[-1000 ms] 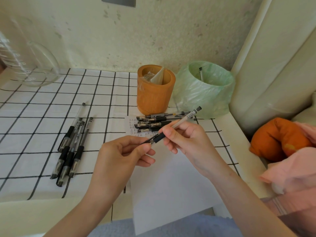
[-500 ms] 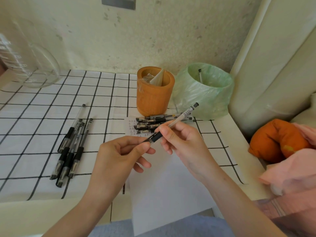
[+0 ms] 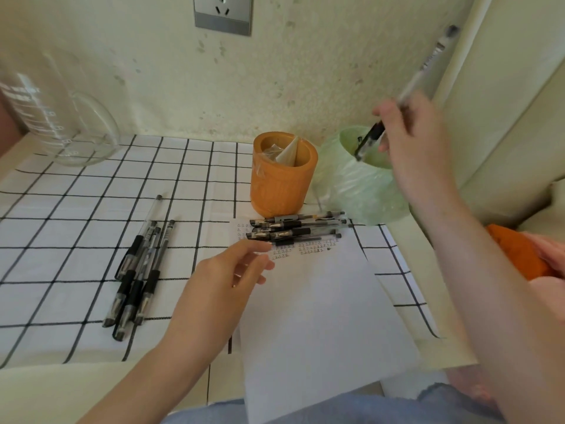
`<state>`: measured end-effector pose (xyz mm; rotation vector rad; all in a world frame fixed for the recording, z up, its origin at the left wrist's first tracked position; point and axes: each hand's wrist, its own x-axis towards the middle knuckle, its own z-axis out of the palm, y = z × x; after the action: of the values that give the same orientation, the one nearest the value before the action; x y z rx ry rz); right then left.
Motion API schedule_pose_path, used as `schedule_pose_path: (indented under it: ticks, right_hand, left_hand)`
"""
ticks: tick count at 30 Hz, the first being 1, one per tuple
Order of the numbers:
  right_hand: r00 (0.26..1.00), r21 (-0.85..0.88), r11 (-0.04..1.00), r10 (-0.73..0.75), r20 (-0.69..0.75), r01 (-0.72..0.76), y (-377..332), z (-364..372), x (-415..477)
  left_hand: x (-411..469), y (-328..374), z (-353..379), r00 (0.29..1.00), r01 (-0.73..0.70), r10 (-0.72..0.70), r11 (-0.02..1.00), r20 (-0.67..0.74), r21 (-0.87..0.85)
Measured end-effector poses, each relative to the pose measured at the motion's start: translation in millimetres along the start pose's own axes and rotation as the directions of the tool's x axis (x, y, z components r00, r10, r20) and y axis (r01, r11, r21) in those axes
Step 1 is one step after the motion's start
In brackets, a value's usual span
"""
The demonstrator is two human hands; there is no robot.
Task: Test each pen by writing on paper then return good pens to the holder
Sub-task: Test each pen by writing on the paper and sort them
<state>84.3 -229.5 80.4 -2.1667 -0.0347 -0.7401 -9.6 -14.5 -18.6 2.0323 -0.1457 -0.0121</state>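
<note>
My right hand (image 3: pixel 412 139) grips a clear pen with a black grip (image 3: pixel 425 68), held tip-down over the opening of the green bag-lined bin (image 3: pixel 357 185). My left hand (image 3: pixel 226 273) hovers with relaxed fingers at the left edge of the white paper (image 3: pixel 321 316), holding nothing. A pile of several black pens (image 3: pixel 293 229) lies across the top of the paper over rows of scribbles. Another bunch of several pens (image 3: pixel 137 270) lies on the checked cloth to the left. The orange holder (image 3: pixel 281 182) stands behind the paper with a plastic wrapper inside.
A large glass jug (image 3: pixel 58 117) stands at the back left on the checked tablecloth (image 3: pixel 76 203). A wall socket (image 3: pixel 223 13) is above. An orange and pink cloth bundle (image 3: pixel 526 255) lies off the table's right edge.
My right hand has lifted the pen away from my left hand, up and right to above the green bin. My left hand has let go and opened.
</note>
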Motion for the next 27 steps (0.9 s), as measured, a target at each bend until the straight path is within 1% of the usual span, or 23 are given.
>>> schedule_pose_path:
  ticks: [2,4,6,8,9,10,12,14,15,16,18,20,22,24,27]
  right_hand:
    - [0.998,-0.244,0.970,0.002,0.070,0.015,4.1,1.8,24.4]
    - [0.984,-0.462,0.887,0.080,0.162,0.004,11.9,7.3,39.5]
    - [0.954,-0.595,0.804,0.184,0.237,-0.007,22.2,13.8,45.0]
    - [0.925,-0.640,0.768,0.260,0.276,-0.025,29.9,18.0,43.2]
    - [0.924,-0.629,0.776,0.271,0.271,-0.043,31.6,18.4,41.3]
    - [0.936,-0.597,0.800,0.251,0.247,-0.057,32.1,17.5,39.4]
    - [0.979,-0.513,0.858,0.126,0.163,-0.026,29.0,11.8,30.9]
    - [0.997,-0.435,0.899,-0.014,0.073,0.045,21.4,4.4,13.8]
    - [0.998,-0.379,0.923,-0.051,0.043,0.064,16.8,1.9,0.6]
    - [0.998,-0.312,0.948,-0.054,0.040,0.064,12.6,1.2,-15.3]
    - [0.992,-0.174,0.985,0.007,0.128,0.015,6.6,5.8,-52.1]
    - [0.964,-0.095,0.994,0.083,0.252,-0.060,8.7,17.5,-84.2]
    - [0.925,-0.108,0.989,0.132,0.357,-0.100,16.0,30.6,-107.4]
    - [0.885,-0.145,0.982,0.173,0.433,-0.121,21.9,38.8,-119.4]
    - [0.858,-0.130,0.980,0.195,0.475,-0.150,22.8,41.9,-123.1]
  left_hand:
    - [-1.9,-1.1,0.1,1.000,-0.023,0.023,0.996,0.006,0.090]
    - [-3.1,-2.1,-0.9,0.999,-0.041,0.042,0.986,-0.002,0.161]
    - [-4.0,-2.9,-2.1,0.998,-0.063,0.067,0.973,-0.013,0.222]
    - [-4.3,-4.0,-4.4,0.997,-0.067,0.076,0.967,-0.026,0.246]
    - [-4.5,-4.5,-5.6,0.997,-0.062,0.073,0.965,-0.034,0.256]
    - [-4.7,-4.8,-6.9,0.996,-0.057,0.071,0.961,-0.045,0.270]
    - [-5.6,-5.5,-9.5,0.993,-0.065,0.093,0.947,-0.074,0.315]
    - [-5.7,-8.1,-13.4,0.983,-0.092,0.150,0.903,-0.106,0.419]
    - [-5.1,-11.3,-15.7,0.977,-0.110,0.184,0.872,-0.112,0.477]
    - [-4.2,-15.5,-17.7,0.972,-0.120,0.209,0.840,-0.112,0.530]
    - [-2.3,-24.2,-20.9,0.972,-0.098,0.209,0.771,-0.104,0.629]
    - [-1.0,-31.6,-22.5,0.978,-0.055,0.181,0.708,-0.106,0.704]
    - [-1.5,-37.5,-22.4,0.984,-0.021,0.150,0.642,-0.099,0.767]
    - [-2.7,-41.4,-21.6,0.989,0.001,0.118,0.596,-0.088,0.803]
    - [-3.0,-45.0,-21.3,0.991,0.027,0.095,0.559,-0.096,0.829]
